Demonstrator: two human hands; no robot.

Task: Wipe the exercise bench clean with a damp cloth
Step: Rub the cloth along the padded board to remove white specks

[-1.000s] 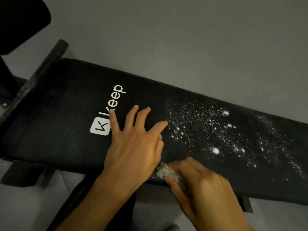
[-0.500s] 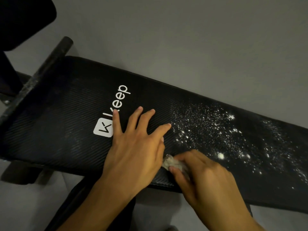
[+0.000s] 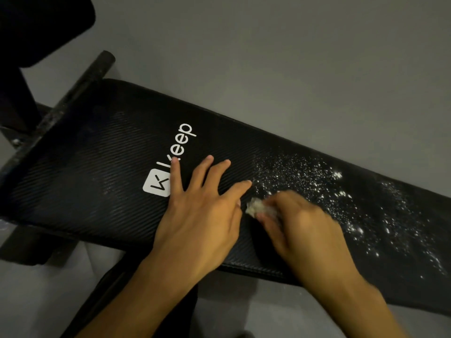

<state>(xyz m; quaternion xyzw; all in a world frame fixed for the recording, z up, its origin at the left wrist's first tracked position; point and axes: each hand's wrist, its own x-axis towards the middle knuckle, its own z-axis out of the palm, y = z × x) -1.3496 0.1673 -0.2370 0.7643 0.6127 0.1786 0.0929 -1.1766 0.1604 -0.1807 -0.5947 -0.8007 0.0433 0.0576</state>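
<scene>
A black padded exercise bench (image 3: 102,172) with a white "Keep" logo (image 3: 170,162) runs from upper left to lower right. White powder specks (image 3: 317,181) cover its right half. My left hand (image 3: 202,211) lies flat on the pad with fingers spread, just right of the logo. My right hand (image 3: 300,228), blurred by motion, grips a small crumpled whitish cloth (image 3: 255,208) and presses it on the pad at the left edge of the powder. Most of the cloth is hidden under my fingers.
A black metal bar (image 3: 73,101) crosses the bench's left end, with a dark pad (image 3: 41,28) above it at the top left. Grey floor (image 3: 292,69) surrounds the bench. A dark frame leg (image 3: 102,301) shows below my left forearm.
My right hand with the cloth has slid from the near edge of the pad up toward the powder. My left hand has stayed flat in place.
</scene>
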